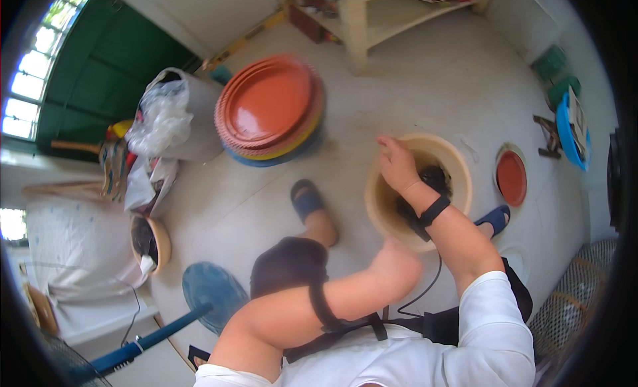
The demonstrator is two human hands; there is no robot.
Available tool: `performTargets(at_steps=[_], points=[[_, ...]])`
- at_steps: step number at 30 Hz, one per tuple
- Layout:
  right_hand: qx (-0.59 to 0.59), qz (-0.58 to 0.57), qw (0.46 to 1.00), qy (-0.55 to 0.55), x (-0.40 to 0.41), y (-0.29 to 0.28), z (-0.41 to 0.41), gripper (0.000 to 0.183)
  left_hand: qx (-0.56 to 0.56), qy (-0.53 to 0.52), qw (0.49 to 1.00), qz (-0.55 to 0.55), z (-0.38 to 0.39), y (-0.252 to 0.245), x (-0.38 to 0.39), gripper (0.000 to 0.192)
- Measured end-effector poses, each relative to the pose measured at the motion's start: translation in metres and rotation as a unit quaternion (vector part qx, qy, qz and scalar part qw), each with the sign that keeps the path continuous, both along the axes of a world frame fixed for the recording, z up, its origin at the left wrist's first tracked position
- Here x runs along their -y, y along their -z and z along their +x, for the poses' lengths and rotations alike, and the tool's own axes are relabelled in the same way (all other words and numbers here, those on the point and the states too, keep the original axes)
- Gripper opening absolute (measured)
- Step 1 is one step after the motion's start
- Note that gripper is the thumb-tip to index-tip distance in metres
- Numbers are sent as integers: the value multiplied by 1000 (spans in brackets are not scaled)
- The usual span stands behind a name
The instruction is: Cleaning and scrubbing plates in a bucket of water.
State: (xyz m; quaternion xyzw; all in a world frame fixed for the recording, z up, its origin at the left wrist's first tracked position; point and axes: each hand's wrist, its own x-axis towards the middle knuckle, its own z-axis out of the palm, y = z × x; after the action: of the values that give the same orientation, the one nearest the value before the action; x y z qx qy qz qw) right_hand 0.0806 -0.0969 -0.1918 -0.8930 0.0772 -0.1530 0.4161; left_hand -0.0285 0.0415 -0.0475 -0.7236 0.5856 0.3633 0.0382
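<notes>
A cream plastic bucket (pixel 375 207) stands on the floor between my feet, with murky brownish water (pixel 422 160) inside. Dark, wet-looking material (pixel 434 178) lies in it, partly covered by my right forearm; what it is cannot be made out. Over the bucket's far left rim is my right hand (pixel 397 162), its fingers bent and close together. I see nothing clearly held in it. My left hand (pixel 401 267) is motion-blurred at the near rim, its fingers hidden from sight. Black bands circle both forearms.
Stacked orange scalloped plastic trays (pixel 271 107) sit left of the bucket. Farther left are a bag of clear plastic (pixel 164 117) and a lined bin (pixel 162 245). A blue fan base (pixel 212 292) stands nearby. Rightward lies a small reddish dish (pixel 511 178); a black cord (pixel 433 282) hangs near me.
</notes>
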Motion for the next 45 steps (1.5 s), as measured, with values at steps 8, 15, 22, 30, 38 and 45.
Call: performTargets(at_steps=[8, 15, 22, 30, 38, 45], points=[[-98, 122, 949, 274, 138, 100, -92, 32, 17, 13, 998, -52, 8, 0, 36, 24], [-189, 63, 847, 494, 261, 115, -161, 40, 20, 9, 996, -81, 14, -6, 42, 48], [-335, 25, 808, 483, 317, 121, -223, 52, 2, 34, 999, -31, 21, -4, 63, 51], [-319, 53, 819, 474, 362, 181, -244, 59, 1, 55, 998, -16, 26, 3, 82, 51], [-391, -316, 791, 348, 359, 106, -255, 14, 28, 42, 998, -30, 26, 4, 84, 50], [-274, -404, 859, 155, 302, 5, -229, 7, 7, 7, 999, -46, 27, 32, 68, 44]])
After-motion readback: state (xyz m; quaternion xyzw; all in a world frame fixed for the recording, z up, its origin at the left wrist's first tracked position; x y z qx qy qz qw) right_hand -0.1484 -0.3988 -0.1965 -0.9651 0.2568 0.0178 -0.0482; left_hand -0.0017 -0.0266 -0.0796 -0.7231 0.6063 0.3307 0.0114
